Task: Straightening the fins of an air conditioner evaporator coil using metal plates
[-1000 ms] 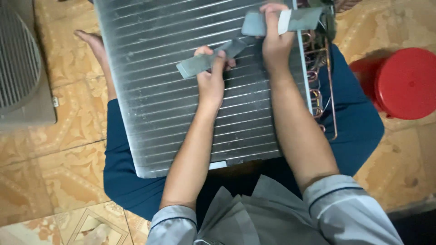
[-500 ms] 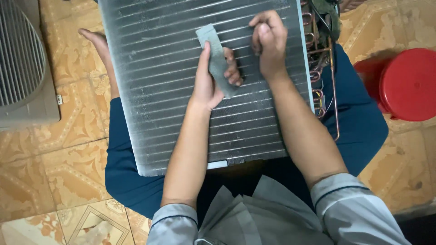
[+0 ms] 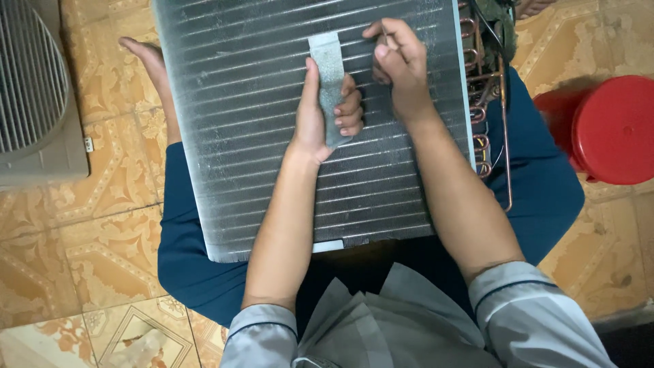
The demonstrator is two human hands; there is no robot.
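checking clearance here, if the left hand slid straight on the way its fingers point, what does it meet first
Probably only more of the finned coil it rests on: the left hand, gripping the grey strip, points toward the far edge, out of frame.

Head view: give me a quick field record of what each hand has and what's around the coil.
left hand: grips a flat grey metal strip, held upright against the finned coil panel
right hand: fingers pinched, resting on the panel's upper right; anything held is too small to tell
panel: lies across the person's lap
copper tubing: on panel's right edge
red stool: on floor, right
fan grille: far left
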